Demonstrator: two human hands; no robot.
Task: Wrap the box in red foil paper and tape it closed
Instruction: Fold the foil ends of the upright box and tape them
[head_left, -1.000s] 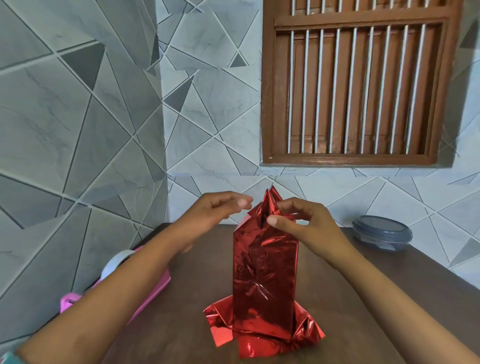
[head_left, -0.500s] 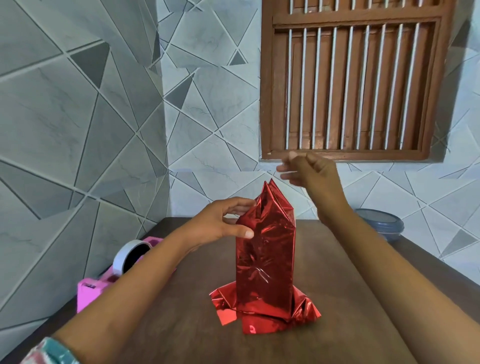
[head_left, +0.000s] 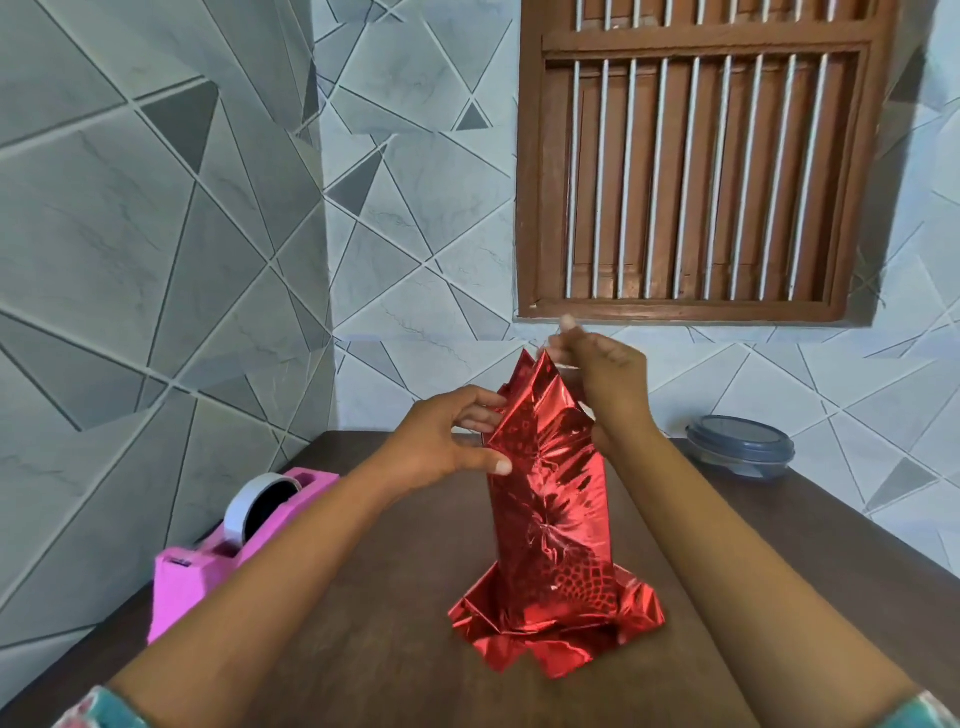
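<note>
- The left hand (head_left: 447, 449) grips the upper left edge of the red foil paper (head_left: 548, 525), thumb on the front face and fingers tucked behind; half a second ago it held much the same spot, so I take it for the steadying hand
- The right hand (head_left: 610, 376) has come back down from above the parcel, where it hung clear of the foil, to the pointed peak just below the window shutter (head_left: 696, 171); its fingers are curled at the tip, but blur leaves me unable to tell whether they pinch foil, a scrap of tape, or nothing
- The parcel stands upright at mid-frame on the tabletop (head_left: 363, 639); loose foil splays round its foot and the top rises unfolded
- My reading: the top end is being gathered for folding; neither end looks closed, so taping lies ahead
- The pink tape dispenser (head_left: 202, 577) sits at lower left, well apart from both hands, with its tape roll (head_left: 260, 501) loaded
- The box itself is wholly hidden under the foil; any tape on a seam cannot be made out; the parcel's far side is unseen; the lidded container (head_left: 740, 447) at right hides its contents
</note>
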